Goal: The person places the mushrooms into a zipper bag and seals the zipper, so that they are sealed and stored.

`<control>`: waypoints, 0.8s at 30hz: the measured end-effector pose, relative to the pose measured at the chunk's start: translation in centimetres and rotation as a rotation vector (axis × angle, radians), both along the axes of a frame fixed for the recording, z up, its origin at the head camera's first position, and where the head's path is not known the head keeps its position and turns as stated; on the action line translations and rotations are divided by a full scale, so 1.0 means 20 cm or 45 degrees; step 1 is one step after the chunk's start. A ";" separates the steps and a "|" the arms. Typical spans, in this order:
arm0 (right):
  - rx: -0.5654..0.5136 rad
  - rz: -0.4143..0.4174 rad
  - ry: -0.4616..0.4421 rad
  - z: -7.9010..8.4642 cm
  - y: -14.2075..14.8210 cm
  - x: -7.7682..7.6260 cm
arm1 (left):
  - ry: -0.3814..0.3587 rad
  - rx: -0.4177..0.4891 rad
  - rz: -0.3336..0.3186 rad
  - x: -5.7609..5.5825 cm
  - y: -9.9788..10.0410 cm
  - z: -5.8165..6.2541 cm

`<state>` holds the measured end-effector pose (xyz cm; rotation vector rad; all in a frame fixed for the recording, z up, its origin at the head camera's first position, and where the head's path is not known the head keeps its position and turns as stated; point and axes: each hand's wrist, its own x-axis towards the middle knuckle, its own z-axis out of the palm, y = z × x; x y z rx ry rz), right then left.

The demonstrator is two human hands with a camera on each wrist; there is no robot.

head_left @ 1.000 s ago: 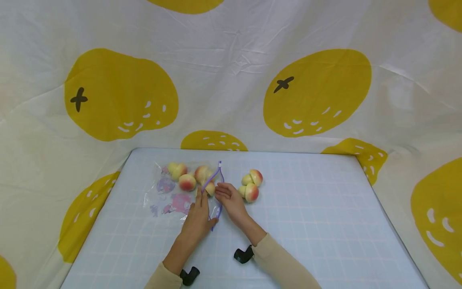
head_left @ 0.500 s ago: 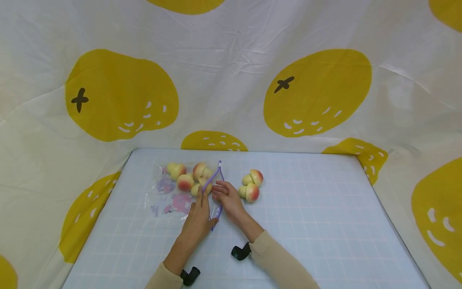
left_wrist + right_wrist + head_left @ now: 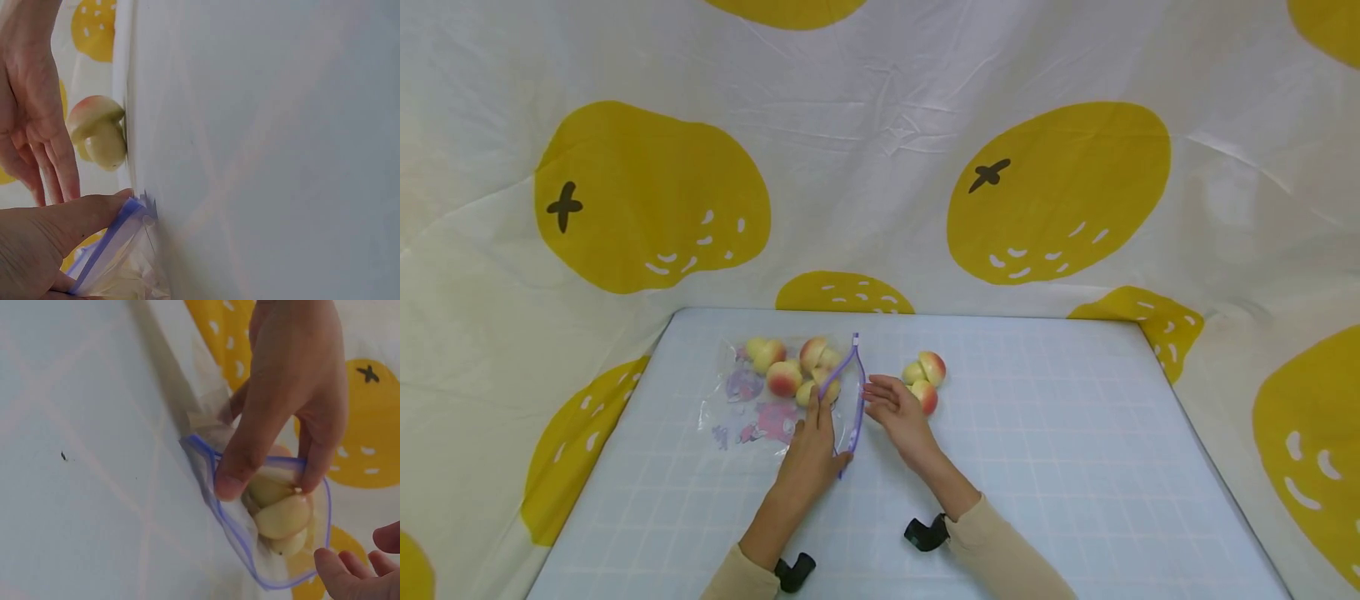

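A clear zip bag (image 3: pixel 772 422) with a purple seal lies on its side, its mouth facing right and spread apart. Several toy mushrooms (image 3: pixel 784 379) with yellow stems and reddish caps are inside it; the right wrist view shows pale mushrooms (image 3: pixel 282 517) through the mouth. My left hand (image 3: pixel 808 458) holds the bag's rim, thumb and fingers spread across the mouth. Just right of the seal, my right hand (image 3: pixel 906 425) hovers with relaxed fingers and nothing in them. Behind it sit two more mushrooms (image 3: pixel 933 367), the nearer one partly hidden by that hand.
The table (image 3: pixel 1060 450) has a pale checked cloth. Behind it hangs a white curtain (image 3: pixel 865 183) printed with large yellow fruit. A black wrist camera (image 3: pixel 927 533) sticks out from the right sleeve, another camera (image 3: pixel 795 572) from the left.
My right hand has drawn back rightward out of the bag's mouth. The mushrooms nearest the mouth shifted left, deeper into the bag. My left hand has stayed in place.
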<state>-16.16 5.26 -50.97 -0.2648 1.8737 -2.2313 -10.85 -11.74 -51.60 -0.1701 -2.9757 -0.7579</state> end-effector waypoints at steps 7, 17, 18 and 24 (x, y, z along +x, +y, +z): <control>0.041 -0.014 0.081 0.08 0.12 0.04 | 0.004 0.006 0.013 0.00 0.00 0.00; 0.133 -0.077 0.164 0.13 0.26 0.06 | 0.015 0.025 -0.001 0.00 0.00 0.00; 0.158 -0.089 0.177 0.14 0.27 0.06 | 0.013 0.027 -0.001 0.00 0.00 0.00; 0.249 -0.173 0.203 0.14 0.36 0.02 | 0.012 0.021 -0.009 0.00 0.00 0.01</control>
